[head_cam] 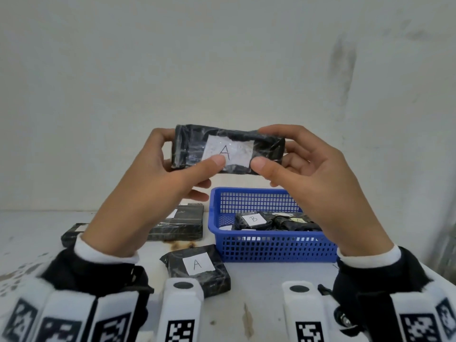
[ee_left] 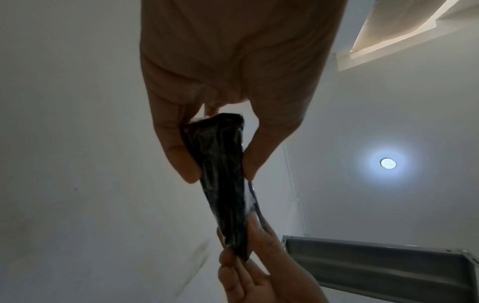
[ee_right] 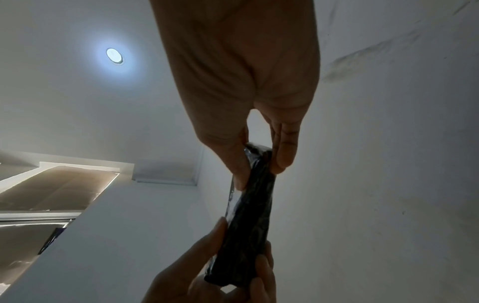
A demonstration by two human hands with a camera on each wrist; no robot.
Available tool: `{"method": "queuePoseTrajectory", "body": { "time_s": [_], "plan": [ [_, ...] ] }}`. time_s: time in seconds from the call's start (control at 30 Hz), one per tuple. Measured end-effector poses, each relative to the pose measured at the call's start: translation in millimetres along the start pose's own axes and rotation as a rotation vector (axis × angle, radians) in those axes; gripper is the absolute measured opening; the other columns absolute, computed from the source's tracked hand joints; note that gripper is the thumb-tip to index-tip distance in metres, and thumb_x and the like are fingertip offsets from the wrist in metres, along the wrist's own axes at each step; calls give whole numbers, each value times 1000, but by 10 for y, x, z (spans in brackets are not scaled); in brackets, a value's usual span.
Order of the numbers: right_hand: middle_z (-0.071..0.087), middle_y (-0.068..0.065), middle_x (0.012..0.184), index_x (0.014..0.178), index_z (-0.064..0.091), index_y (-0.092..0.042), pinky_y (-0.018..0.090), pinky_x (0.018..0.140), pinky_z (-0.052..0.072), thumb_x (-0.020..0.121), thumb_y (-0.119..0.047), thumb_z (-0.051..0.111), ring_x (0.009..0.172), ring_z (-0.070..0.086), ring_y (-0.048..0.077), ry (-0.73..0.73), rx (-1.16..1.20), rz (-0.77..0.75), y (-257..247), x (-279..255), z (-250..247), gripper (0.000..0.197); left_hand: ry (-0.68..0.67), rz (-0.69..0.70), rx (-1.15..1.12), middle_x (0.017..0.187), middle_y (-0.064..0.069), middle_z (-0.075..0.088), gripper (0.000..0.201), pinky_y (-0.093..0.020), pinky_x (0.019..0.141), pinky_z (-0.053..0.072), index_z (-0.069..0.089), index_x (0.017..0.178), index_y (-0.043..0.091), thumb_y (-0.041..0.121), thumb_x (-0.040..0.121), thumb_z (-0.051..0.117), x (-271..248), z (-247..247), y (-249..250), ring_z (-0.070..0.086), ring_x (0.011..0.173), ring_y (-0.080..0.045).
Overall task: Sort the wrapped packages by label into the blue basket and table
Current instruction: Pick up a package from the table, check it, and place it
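Both hands (head_cam: 158,178) (head_cam: 311,174) pinch the A-labelled package (head_cam: 228,149), thumbs covering its label's lower corners.

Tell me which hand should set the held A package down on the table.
Left, probably. Both hands pinch the held A package, but the left hand is above the table-side packages; the right hand hangs over the blue basket.

The package (head_cam: 228,149) I pinch between my left hand (head_cam: 158,178) and right hand (head_cam: 303,174) is wrapped in glossy, crinkled black plastic film, with a matt white paper label (head_cam: 228,150) under shiny clear tape. The blue basket (head_cam: 271,245) is smooth moulded plastic mesh. The table (head_cam: 259,292) is matt white, scuffed and rust-stained. My cuffs (head_cam: 370,251) are soft white cloth.
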State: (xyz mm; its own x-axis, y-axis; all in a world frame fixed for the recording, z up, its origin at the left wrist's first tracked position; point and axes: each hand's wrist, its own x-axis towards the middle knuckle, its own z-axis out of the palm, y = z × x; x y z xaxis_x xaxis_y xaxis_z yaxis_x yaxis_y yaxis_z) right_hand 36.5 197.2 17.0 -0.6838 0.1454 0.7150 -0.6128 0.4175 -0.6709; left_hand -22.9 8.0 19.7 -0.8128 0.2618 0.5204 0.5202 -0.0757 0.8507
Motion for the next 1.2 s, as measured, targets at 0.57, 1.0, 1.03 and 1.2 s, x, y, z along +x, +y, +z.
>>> {"method": "queuePoseTrajectory", "body": {
  "time_s": [0.57, 1.0, 1.03, 1.2],
  "plan": [
    [76, -9, 81, 101, 70, -35, 14, 60, 51, 89, -22, 73, 64, 64, 1, 70, -99, 222, 286, 95, -159, 18, -45, -120, 83, 90, 4, 75, 48, -28, 66, 57, 57, 114, 39, 62, 73, 53, 153, 68, -309, 74, 71, -15],
    [66, 5, 83, 94, 67, -16, 23, 62, 55, 90, -17, 70, 69, 62, 19, -87, -605, 682, 1596, 1169, -468, 5, -171, -479, 670, 120, -8, 60, 34, -36, 90, 50, 50, 125, 17, 38, 97, 52, 1229, 82, -1445, 62, 100, -22],
    [64, 2, 79, 95, 68, -15, 23, 62, 54, 89, -17, 72, 68, 60, 17, -125, -642, 694, 1681, 1258, -444, 7, -182, -482, 702, 123, -9, 60, 35, -37, 94, 48, 49, 126, 16, 37, 98, 51, 1328, 113, -1508, 60, 104, -23],
    [75, 8, 106, 112, 73, -5, 34, 87, 59, 87, -27, 76, 98, 71, 23, -347, -882, 769, 2134, 1621, -233, 33, -305, -483, 721, 140, -9, 51, 44, -34, 100, 40, 38, 142, 15, 34, 102, 42, 1592, 329, -1808, 54, 120, -24]
  ]
}}
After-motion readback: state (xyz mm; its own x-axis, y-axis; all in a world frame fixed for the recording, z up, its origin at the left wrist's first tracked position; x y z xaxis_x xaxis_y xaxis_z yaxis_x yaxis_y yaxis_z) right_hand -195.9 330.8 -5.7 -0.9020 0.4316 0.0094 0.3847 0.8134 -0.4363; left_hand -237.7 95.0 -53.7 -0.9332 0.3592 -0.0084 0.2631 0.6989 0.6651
